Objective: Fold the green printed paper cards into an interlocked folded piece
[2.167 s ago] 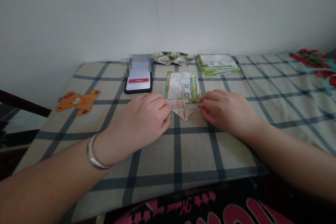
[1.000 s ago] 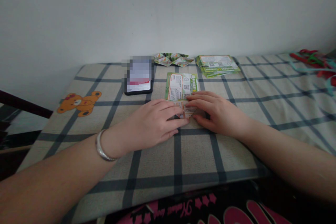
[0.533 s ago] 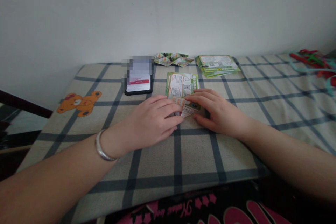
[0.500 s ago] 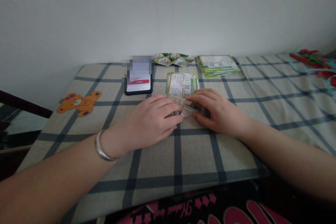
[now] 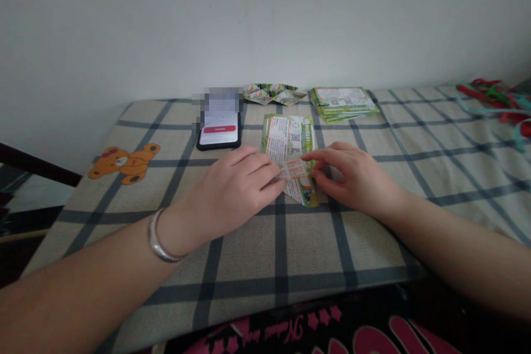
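Observation:
Between my hands is a printed green-and-white paper leaflet (image 5: 296, 174), its lower edge slanting and its surface partly folded. My left hand (image 5: 244, 182), with a silver bangle on the wrist, has its fingers together on the leaflet's left edge. At the right edge my right hand (image 5: 352, 177) pinches the paper between thumb and bent fingers. Just beyond, another part or sheet of printed paper (image 5: 286, 130) lies flat; I cannot tell whether it is separate from the held piece. The left fingertips hide part of the paper.
A phone (image 5: 219, 130) with a lit screen lies at the back left. Beside it are folded paper pieces (image 5: 274, 94), then a stack of leaflets (image 5: 344, 102). A bear cutout (image 5: 124, 163) lies left on the checked tablecloth (image 5: 249, 265); colourful ribbons (image 5: 498, 99) lie far right.
The lower part of the leaflet now shows more and reaches closer to me. My right hand has shifted slightly right, to the paper's edge; my left hand has barely moved.

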`<state>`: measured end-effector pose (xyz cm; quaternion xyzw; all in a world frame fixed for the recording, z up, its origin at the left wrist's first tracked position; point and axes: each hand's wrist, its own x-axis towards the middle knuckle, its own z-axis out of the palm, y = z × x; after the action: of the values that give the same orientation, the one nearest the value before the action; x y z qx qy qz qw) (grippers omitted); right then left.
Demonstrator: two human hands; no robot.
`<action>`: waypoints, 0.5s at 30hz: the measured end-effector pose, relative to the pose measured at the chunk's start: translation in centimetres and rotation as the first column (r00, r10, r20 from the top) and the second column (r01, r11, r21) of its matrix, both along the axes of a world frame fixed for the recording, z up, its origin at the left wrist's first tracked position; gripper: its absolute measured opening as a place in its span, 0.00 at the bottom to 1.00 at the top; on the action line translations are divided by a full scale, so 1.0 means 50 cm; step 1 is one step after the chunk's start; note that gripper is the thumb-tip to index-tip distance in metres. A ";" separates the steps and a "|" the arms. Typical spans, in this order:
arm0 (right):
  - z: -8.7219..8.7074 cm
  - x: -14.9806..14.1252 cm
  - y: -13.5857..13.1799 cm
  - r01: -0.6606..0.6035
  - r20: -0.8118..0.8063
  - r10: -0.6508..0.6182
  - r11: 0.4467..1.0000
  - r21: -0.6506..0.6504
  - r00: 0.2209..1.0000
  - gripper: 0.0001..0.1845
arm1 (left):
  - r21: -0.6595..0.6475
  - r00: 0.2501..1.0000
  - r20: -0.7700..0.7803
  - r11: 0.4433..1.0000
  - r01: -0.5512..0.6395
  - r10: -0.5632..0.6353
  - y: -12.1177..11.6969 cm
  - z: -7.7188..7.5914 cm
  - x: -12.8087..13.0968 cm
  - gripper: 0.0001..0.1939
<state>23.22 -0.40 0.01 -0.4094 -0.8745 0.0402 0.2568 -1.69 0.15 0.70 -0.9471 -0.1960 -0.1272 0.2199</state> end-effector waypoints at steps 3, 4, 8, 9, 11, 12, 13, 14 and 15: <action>0.001 0.000 -0.002 -0.075 0.012 0.075 0.997 -0.025 0.997 0.16 | 0.033 1.000 0.002 0.999 0.017 -0.017 -0.002 0.003 -0.001 0.11; 0.000 0.000 -0.001 -0.109 0.010 0.110 0.994 -0.027 0.994 0.17 | 0.034 1.000 0.009 0.999 0.017 -0.017 -0.002 0.003 -0.001 0.11; -0.003 0.003 0.005 -0.203 0.027 0.203 0.979 -0.012 0.979 0.13 | 0.027 0.998 0.053 1.000 0.016 -0.017 0.004 -0.004 -0.003 0.11; -0.004 0.003 0.007 -0.208 0.042 0.209 0.978 -0.012 0.977 0.12 | 0.025 0.998 0.062 0.999 0.020 -0.022 0.006 -0.006 -0.004 0.11; -0.005 0.004 0.010 -0.212 0.057 0.212 0.977 -0.013 0.976 0.12 | 0.016 0.997 0.071 0.999 0.035 -0.036 0.010 -0.011 -0.004 0.12; -0.006 0.005 0.011 -0.212 0.055 0.212 0.977 -0.012 0.976 0.13 | 0.009 0.996 0.072 0.999 0.043 -0.043 0.011 -0.013 -0.005 0.12; -0.007 0.005 0.012 -0.214 0.053 0.214 0.977 -0.009 0.975 0.15 | 0.002 0.996 0.071 0.999 0.047 -0.047 0.013 -0.014 -0.005 0.13; -0.008 0.005 0.013 -0.220 0.053 0.220 0.975 -0.007 0.974 0.16 | -0.006 0.996 0.068 0.999 0.050 -0.049 0.014 -0.016 -0.006 0.13; -0.010 0.006 0.014 -0.231 0.059 0.231 0.973 -0.009 0.971 0.18 | -0.016 0.997 0.065 0.999 0.050 -0.049 0.015 -0.017 -0.006 0.12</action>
<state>23.50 0.30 -0.46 -0.3060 -0.9236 0.0585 0.2235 -2.01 0.89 -0.17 -0.9489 -0.1807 -0.1616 0.2021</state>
